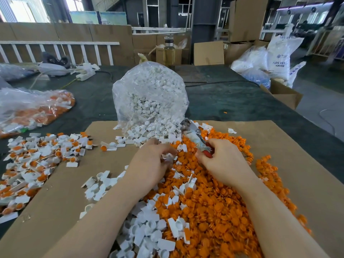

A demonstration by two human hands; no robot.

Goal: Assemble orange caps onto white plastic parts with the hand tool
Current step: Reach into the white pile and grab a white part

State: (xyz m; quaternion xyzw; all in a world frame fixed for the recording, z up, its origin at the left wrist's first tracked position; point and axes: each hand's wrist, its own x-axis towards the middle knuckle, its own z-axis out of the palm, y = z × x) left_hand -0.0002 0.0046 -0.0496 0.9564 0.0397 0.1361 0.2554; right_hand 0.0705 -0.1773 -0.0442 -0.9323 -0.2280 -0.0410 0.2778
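Head view, looking down at my two hands over a brown cardboard sheet. My left hand pinches a small white plastic part in curled fingertips, above the heap of loose orange caps. My right hand is curled round the red handle of the hand tool, metal head pointing away toward a clear bag of white parts. Finished pieces lie to the left. I judge the parts light, stiff and smooth, easily flicked away; best held by the flat tab, leaving the round socket free.
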